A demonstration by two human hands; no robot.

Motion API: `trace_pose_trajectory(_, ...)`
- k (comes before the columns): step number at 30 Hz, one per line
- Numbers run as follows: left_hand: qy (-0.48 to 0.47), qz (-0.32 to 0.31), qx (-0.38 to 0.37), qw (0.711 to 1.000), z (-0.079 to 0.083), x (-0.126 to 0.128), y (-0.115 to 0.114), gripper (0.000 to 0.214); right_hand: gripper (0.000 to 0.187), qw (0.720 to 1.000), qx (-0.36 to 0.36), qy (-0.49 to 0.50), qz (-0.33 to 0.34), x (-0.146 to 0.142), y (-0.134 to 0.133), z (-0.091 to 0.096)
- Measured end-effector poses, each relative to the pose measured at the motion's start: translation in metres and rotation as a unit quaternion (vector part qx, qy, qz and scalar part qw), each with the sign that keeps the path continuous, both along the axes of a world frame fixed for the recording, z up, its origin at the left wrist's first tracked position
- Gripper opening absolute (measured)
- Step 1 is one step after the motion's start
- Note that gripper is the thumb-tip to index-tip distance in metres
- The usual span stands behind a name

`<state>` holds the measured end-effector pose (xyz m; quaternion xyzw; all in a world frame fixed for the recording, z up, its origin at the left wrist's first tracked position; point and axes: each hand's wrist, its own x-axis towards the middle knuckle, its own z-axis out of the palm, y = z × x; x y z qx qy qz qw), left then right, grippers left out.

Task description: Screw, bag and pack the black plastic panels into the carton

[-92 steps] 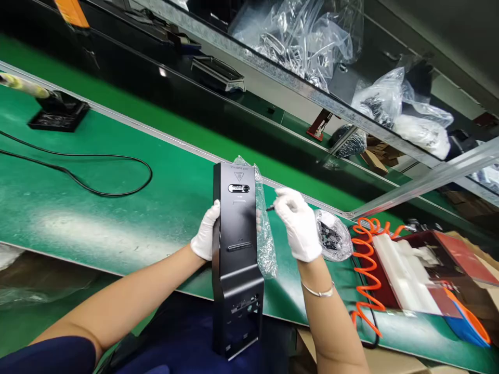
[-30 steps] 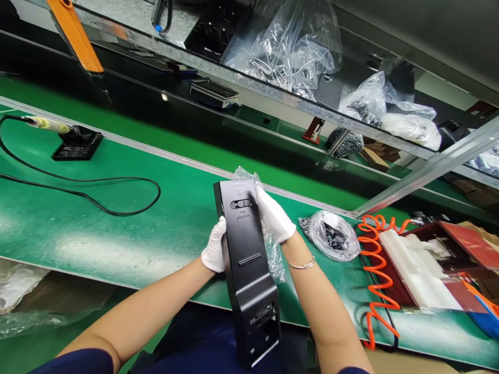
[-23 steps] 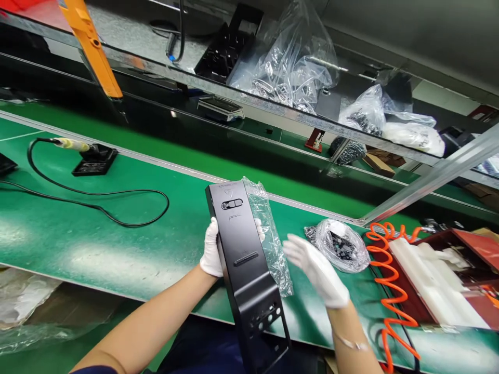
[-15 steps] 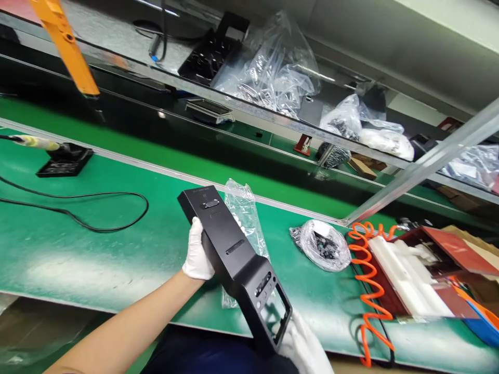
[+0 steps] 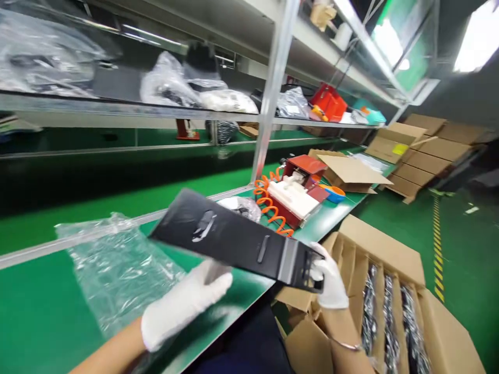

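A long black metal panel (image 5: 234, 241) with slots and cut-outs lies almost flat in the air above the green bench edge. My right hand (image 5: 329, 278), in a white glove, grips its cut-out end at the right. My left hand (image 5: 185, 304), also gloved, lies under the panel with fingers stretched out, just below it and over a clear plastic bag (image 5: 117, 265) on the bench. Whether the left fingers touch the panel I cannot tell.
An open cardboard box (image 5: 390, 306) with dividers and bagged black parts stands on the floor to the right. On the green bench (image 5: 35, 311) sit a small bag of parts (image 5: 241, 206), an orange coiled hose (image 5: 268, 205) and a red-and-white fixture (image 5: 296, 192). Shelves with bags run above.
My view has swung right. The panel has tipped from upright to nearly flat, its cut-out end toward the box. My right hand took the lower end; my left hand opened beneath it.
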<state>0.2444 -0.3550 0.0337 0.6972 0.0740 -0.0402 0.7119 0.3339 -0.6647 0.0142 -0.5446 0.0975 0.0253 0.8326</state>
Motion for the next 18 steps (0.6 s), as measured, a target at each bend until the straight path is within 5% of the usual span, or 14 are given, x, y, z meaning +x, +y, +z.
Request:
trace_pose_trajectory(3,0.06,-0.106,0.092,0.988,-0.006,0.017,-0.016,0.092,0.054,0.992,-0.012,-0.033,-0.124,0.005,-0.077,0.003)
trace_pose_trajectory(8,0.098,-0.063,0.183,0.976,-0.03,0.028,-0.002,0.09,0.049,0.964,-0.047,-0.034,-0.259,0.006,-0.169,-0.002)
trace_pose_trajectory(13,0.106,-0.043,0.187,0.976,-0.054,0.035,0.003,0.087,0.033,0.956,-0.067,-0.013,-0.287,0.024,-0.193,-0.007)
trace_pose_trajectory(18,0.125,-0.054,0.193,0.972,-0.059,0.036,0.002,0.087,0.033,0.964,-0.076,-0.004,-0.256,0.041,-0.199,-0.009)
